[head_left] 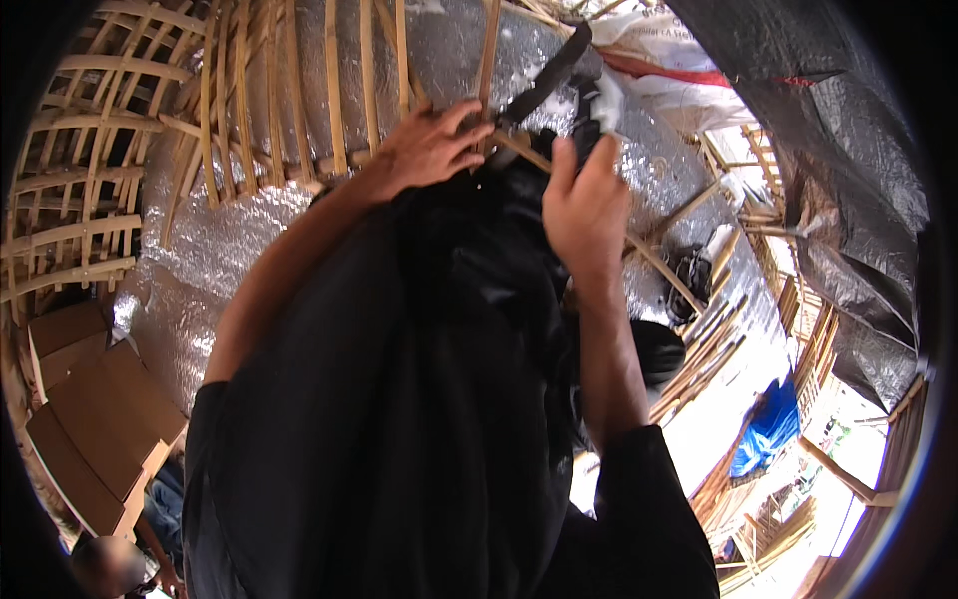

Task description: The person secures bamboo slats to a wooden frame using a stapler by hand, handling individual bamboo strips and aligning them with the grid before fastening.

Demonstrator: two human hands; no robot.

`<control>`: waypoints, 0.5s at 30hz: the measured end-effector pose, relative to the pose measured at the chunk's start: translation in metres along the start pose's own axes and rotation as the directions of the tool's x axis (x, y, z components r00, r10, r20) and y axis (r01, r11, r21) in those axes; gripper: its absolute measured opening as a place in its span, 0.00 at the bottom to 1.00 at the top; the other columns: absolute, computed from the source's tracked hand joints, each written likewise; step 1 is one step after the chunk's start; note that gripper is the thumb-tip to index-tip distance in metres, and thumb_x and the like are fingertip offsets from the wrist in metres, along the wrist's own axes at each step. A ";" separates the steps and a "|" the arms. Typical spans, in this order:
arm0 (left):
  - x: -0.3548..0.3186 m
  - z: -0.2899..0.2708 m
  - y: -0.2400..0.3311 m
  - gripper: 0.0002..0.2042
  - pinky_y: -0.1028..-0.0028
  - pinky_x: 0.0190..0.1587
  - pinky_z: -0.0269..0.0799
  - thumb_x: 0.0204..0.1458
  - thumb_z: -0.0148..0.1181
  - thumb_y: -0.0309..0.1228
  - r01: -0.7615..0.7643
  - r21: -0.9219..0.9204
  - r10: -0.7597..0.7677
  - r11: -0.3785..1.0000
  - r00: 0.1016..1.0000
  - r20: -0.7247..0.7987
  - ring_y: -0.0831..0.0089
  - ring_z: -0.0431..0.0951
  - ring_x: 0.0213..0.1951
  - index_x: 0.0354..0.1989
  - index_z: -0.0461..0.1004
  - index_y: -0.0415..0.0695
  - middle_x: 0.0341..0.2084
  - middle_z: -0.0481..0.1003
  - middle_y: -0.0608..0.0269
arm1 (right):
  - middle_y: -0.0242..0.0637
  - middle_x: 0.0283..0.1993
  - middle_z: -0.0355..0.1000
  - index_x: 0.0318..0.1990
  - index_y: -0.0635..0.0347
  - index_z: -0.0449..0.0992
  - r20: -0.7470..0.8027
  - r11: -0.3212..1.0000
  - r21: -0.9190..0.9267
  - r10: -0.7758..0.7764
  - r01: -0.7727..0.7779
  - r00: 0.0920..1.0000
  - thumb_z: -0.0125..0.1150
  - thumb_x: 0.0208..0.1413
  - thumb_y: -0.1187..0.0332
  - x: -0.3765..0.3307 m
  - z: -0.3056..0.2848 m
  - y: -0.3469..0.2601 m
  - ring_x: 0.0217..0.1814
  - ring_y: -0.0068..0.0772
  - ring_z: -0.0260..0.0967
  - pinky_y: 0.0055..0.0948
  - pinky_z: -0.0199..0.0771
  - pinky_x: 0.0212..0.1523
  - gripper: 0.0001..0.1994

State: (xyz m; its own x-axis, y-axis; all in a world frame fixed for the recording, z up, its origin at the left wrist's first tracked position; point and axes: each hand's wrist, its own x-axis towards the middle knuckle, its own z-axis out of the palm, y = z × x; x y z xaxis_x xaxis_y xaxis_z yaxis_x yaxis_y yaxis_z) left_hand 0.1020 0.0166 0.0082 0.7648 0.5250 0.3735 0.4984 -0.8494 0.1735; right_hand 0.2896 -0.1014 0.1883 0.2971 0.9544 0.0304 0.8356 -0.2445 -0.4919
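My right hand [589, 215] is closed around a dark-handled tool [587, 130], its thumb pointing forward along the handle. The tool's kind is too blurred to tell. A broad dark strip [549, 75] slants beside it, and whether the two are joined is unclear. To the left, my left hand [434, 150] has its fingers apart near the lower end of an upright bamboo strip [489, 55]. Between both hands runs a slanting bamboo stick [524, 150]. Black clothing [479, 270] covers my lap just below them.
A row of bamboo slats [299, 90] lies over silvery sheeting [239, 235]. Woven bamboo lattice [90, 150] and cardboard boxes [105, 419] stand left, a person [165, 519] below. Bundled bamboo strips [704, 359], a blue sheet [768, 429] and black plastic [858, 180] are right.
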 end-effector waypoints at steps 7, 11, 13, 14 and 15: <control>0.001 0.012 0.006 0.25 0.54 0.55 0.70 0.62 0.62 0.54 -0.009 0.082 0.010 0.997 1.000 -0.017 0.62 0.80 0.50 0.64 0.76 0.59 0.63 0.65 0.61 | 0.69 0.35 0.77 0.47 0.71 0.67 0.129 0.988 -0.106 -0.101 0.115 0.986 0.58 0.68 0.61 0.020 0.025 0.035 0.40 0.71 0.78 0.63 0.77 0.42 0.17; -0.001 -0.005 0.019 0.27 0.53 0.58 0.70 0.62 0.60 0.55 0.011 0.009 -0.012 1.000 0.999 0.031 0.65 0.78 0.54 0.67 0.73 0.59 0.63 0.65 0.60 | 0.62 0.29 0.76 0.51 0.73 0.66 -0.508 0.971 0.032 -0.187 0.235 0.841 0.60 0.69 0.60 -0.014 0.035 0.030 0.36 0.70 0.79 0.52 0.79 0.32 0.20; 0.002 0.007 0.016 0.26 0.52 0.57 0.71 0.62 0.60 0.55 0.015 0.023 -0.016 1.000 0.998 0.066 0.64 0.77 0.55 0.66 0.74 0.59 0.64 0.65 0.59 | 0.61 0.28 0.76 0.49 0.71 0.67 0.169 0.978 -0.206 0.019 0.017 0.985 0.60 0.69 0.61 -0.010 0.074 0.072 0.34 0.71 0.79 0.53 0.79 0.31 0.18; -0.002 0.014 0.010 0.26 0.51 0.57 0.71 0.62 0.60 0.55 -0.016 0.038 0.016 0.999 1.000 -0.001 0.64 0.77 0.55 0.66 0.74 0.59 0.65 0.65 0.59 | 0.61 0.28 0.76 0.49 0.71 0.67 0.151 0.977 -0.209 0.004 0.028 0.989 0.60 0.69 0.61 -0.002 0.071 0.069 0.34 0.71 0.79 0.53 0.79 0.31 0.18; -0.013 0.019 -0.002 0.26 0.51 0.57 0.71 0.63 0.60 0.55 -0.017 0.066 0.021 0.998 0.998 -0.065 0.63 0.77 0.56 0.66 0.74 0.59 0.66 0.65 0.58 | 0.60 0.27 0.76 0.48 0.70 0.68 -0.087 0.956 -0.230 -0.209 0.184 0.974 0.60 0.69 0.60 0.002 0.071 0.056 0.33 0.71 0.79 0.54 0.79 0.31 0.18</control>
State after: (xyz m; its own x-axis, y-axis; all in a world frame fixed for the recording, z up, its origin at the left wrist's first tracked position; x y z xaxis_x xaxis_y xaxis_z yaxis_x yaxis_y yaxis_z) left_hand 0.0985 0.0123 -0.0144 0.7471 0.5024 0.4353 0.5114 -0.8527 0.1063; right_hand 0.3045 -0.1007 0.0985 0.1550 0.9658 0.2081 0.9596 -0.0971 -0.2642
